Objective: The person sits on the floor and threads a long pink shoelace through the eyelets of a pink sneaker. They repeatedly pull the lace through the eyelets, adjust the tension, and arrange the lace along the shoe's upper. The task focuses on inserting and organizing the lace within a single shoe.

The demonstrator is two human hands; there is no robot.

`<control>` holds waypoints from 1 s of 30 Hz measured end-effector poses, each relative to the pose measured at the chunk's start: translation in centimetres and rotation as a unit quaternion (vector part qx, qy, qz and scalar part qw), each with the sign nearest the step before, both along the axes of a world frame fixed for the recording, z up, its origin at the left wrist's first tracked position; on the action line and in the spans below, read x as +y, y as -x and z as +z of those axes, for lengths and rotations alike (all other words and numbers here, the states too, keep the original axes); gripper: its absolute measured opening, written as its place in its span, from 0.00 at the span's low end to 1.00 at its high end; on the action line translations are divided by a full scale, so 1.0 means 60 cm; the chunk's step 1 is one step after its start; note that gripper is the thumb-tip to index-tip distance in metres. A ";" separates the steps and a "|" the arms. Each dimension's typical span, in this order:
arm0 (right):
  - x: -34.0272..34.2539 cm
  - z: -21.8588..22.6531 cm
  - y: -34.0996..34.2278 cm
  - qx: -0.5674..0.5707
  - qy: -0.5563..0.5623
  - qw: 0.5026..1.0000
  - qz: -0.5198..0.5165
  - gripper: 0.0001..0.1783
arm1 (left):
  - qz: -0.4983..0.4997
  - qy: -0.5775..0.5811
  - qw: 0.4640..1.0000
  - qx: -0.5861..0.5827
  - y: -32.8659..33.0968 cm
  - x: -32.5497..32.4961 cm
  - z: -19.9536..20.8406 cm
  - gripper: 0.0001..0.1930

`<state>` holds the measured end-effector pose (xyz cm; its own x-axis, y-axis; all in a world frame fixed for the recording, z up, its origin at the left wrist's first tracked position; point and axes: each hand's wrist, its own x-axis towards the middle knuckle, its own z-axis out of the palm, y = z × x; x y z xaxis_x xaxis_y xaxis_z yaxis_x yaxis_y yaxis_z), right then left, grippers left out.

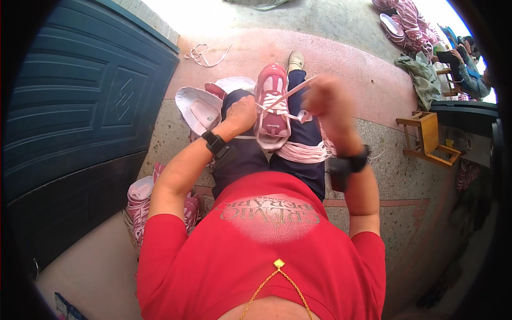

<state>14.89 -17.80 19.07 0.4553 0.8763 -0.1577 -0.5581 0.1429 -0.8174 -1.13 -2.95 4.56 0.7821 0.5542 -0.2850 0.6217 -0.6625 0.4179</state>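
A pink and white sneaker (274,121) rests across my thighs, toe pointing away from me. Pale shoelace (290,93) crosses its tongue and stretches taut up to my right hand (332,104), which is blurred but closed around it. On the shoe's left side my left hand (241,114) is curled, its fingertips at a strand of lace by the eyelets; part of those fingers is hidden. A bundle of pale pink laces (304,152) lies on my right thigh. Left of my knee are white-lined shoe uppers (198,109), partly covered by my left arm and leg.
A loose lace (207,55) lies on the floor ahead. Dark blue panelled door (90,96) at left; pink shoes (140,205) piled beside my left elbow. At right stand a wooden stool (424,133) and a green sack (421,77). More pink shoes (408,26) and a seated person (466,69) are farther back.
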 end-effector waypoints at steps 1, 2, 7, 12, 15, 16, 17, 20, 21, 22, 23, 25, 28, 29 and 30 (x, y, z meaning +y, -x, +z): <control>-0.015 0.065 -0.029 0.116 -0.078 0.989 -0.045 0.18 | -0.013 0.000 1.000 0.014 -0.008 0.003 0.000 0.10; -0.035 0.124 -0.054 0.162 -0.182 0.970 -0.021 0.18 | -0.045 0.004 0.999 0.004 -0.019 0.008 0.003 0.11; -0.056 0.248 -0.082 0.300 -0.315 0.890 0.133 0.18 | -0.252 0.264 0.931 -0.022 -0.113 0.032 0.083 0.19; -0.033 0.201 -0.107 -0.151 -0.163 0.975 -0.032 0.12 | -0.312 0.505 0.802 -0.065 -0.139 0.040 0.151 0.16; -0.077 0.125 -0.233 -0.045 -0.025 0.962 -0.268 0.12 | 0.019 0.588 0.763 -0.269 -0.085 0.138 0.172 0.12; -0.120 0.082 -0.299 0.065 -0.053 0.953 -0.290 0.12 | 0.069 0.608 0.713 -0.342 -0.057 0.205 0.154 0.12; -0.169 0.022 -0.349 0.174 -0.080 0.931 -0.312 0.12 | 0.162 0.664 0.623 -0.381 -0.019 0.282 0.130 0.12; -0.196 -0.128 -0.349 -0.006 0.059 0.983 -0.171 0.12 | 0.225 0.669 0.530 -0.469 0.144 0.422 0.057 0.07; -0.163 -0.143 -0.289 -0.083 0.223 0.948 -0.212 0.12 | 0.295 0.631 0.577 -0.427 0.146 0.409 0.058 0.07; -0.154 -0.161 -0.235 -0.159 0.248 0.942 -0.164 0.09 | 0.354 0.594 0.617 -0.376 0.132 0.383 0.063 0.07; -0.131 -0.167 -0.171 -0.253 0.307 0.907 -0.135 0.07 | 0.411 0.548 0.653 -0.323 0.122 0.350 0.067 0.08; -0.123 -0.230 -0.104 -0.260 0.213 0.941 0.032 0.09 | 0.371 0.538 0.722 -0.228 0.097 0.281 0.057 0.04; -0.096 -0.238 -0.014 -0.277 0.279 0.907 0.153 0.12 | 0.331 0.583 0.729 -0.138 0.057 0.170 0.043 0.07; -0.089 -0.240 0.004 -0.340 0.260 0.889 0.166 0.11 | 0.294 0.605 0.732 -0.109 0.053 0.145 0.033 0.08; -0.087 -0.243 0.012 -0.402 0.242 0.866 0.174 0.10 | 0.302 0.619 0.719 -0.093 0.040 0.110 0.040 0.10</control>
<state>14.16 -23.03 4.50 0.3089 0.9029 -0.2989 0.2798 -0.3866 -0.8788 -3.54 3.62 6.95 0.5931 0.2204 -0.7743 0.4977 0.6556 0.5679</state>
